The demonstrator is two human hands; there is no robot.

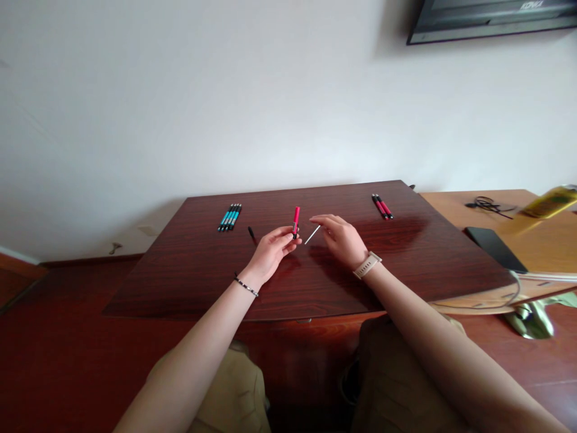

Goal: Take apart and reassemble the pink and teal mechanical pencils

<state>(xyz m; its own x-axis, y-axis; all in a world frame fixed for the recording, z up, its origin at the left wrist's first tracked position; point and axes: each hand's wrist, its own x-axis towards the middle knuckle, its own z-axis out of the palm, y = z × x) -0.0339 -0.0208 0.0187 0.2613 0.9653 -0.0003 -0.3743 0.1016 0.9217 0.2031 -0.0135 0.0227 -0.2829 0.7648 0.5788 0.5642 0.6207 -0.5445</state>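
Note:
My left hand is closed on a pink pen barrel, which stands nearly upright with its dark end low in the fingers. Opposite it, my right hand pinches a thin white pen refill that slants down to the left, apart from the barrel. A black pen piece lies on the table just left of my left hand, partly hidden by it. Several blue-and-black pens lie side by side at the back left. Two pink-and-black pens lie together at the back right.
The dark wood table stands against a white wall. To its right, a lighter wooden surface holds a black flat object, a coiled black cable and a yellow bottle. A screen hangs at the upper right.

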